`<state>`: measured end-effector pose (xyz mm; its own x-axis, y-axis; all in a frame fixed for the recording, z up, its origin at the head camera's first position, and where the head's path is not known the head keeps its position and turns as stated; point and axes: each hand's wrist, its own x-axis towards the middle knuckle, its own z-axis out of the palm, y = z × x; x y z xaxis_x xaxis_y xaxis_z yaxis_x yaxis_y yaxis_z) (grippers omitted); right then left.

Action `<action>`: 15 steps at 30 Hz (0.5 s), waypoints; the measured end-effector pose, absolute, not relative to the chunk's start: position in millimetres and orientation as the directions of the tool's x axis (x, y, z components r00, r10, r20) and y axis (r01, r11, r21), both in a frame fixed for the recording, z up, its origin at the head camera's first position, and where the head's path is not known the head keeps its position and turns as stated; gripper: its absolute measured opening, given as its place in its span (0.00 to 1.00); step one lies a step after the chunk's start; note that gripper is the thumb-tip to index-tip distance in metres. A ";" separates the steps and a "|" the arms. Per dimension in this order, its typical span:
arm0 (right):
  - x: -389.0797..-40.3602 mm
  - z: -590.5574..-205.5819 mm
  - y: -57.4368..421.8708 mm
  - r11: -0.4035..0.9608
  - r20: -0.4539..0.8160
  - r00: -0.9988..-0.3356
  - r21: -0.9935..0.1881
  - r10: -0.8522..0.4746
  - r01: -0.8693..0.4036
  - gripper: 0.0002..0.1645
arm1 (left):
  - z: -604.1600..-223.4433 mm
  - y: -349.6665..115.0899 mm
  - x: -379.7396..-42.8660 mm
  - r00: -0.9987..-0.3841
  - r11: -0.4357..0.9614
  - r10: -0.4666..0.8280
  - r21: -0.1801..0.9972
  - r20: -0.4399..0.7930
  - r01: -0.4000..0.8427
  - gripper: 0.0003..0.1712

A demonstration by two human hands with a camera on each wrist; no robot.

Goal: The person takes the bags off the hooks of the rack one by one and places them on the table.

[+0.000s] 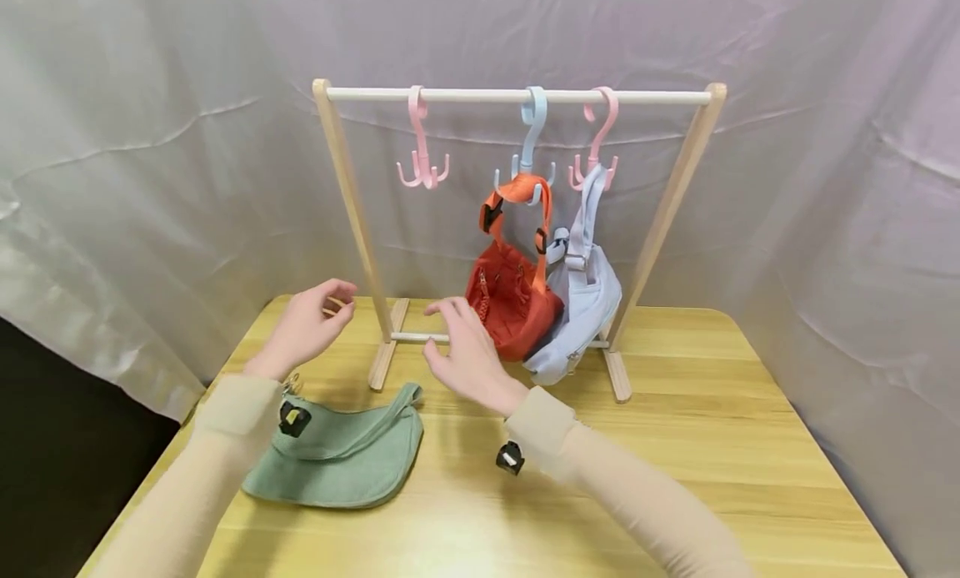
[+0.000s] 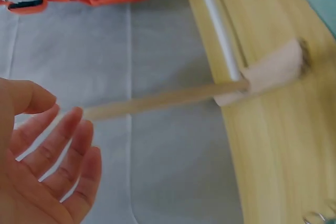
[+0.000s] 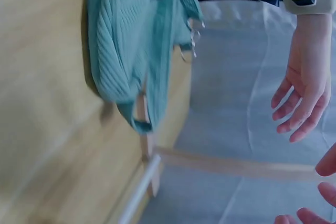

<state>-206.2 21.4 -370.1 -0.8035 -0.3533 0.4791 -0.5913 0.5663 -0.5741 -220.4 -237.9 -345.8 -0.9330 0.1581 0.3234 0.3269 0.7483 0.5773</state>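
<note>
Both hands are raised over the table and hold nothing. My left hand (image 1: 311, 321) has its fingers loosely bent, left of the rack's left post, above a green shoulder bag (image 1: 352, 457) lying flat on the table. My right hand (image 1: 468, 353), fingers loosely bent too, is in front of the rack and overlaps the edge of a red-orange bag (image 1: 513, 299) in the head view. That bag hangs by its orange strap from a blue hook (image 1: 531, 136). Beside it a pale lavender bag (image 1: 581, 311) hangs from the right pink hook (image 1: 600, 132).
A wooden rack with a white top rod (image 1: 480, 96) stands at the back of the table (image 1: 675, 453). Another pink hook (image 1: 422, 144) on its left side carries nothing. Grey curtain (image 1: 187, 144) hangs behind and at the sides.
</note>
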 end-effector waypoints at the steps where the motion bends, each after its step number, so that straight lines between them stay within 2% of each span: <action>1: -207.4 -367.5 24.7 0.561 0.502 -0.791 -0.564 -0.350 -0.606 0.23 | -345.4 -233.2 -222.5 -0.930 0.731 0.159 0.593 0.332 0.337 0.16; 8: -215.8 -343.1 42.3 0.544 0.650 -0.689 -0.470 -0.320 -0.696 0.22 | -333.0 -194.5 -238.2 -0.904 0.625 0.188 0.663 0.385 0.413 0.16; 15: -224.8 -314.4 58.7 0.530 0.737 -0.617 -0.419 -0.275 -0.737 0.24 | -313.7 -155.2 -254.0 -0.868 0.542 0.214 0.685 0.448 0.487 0.20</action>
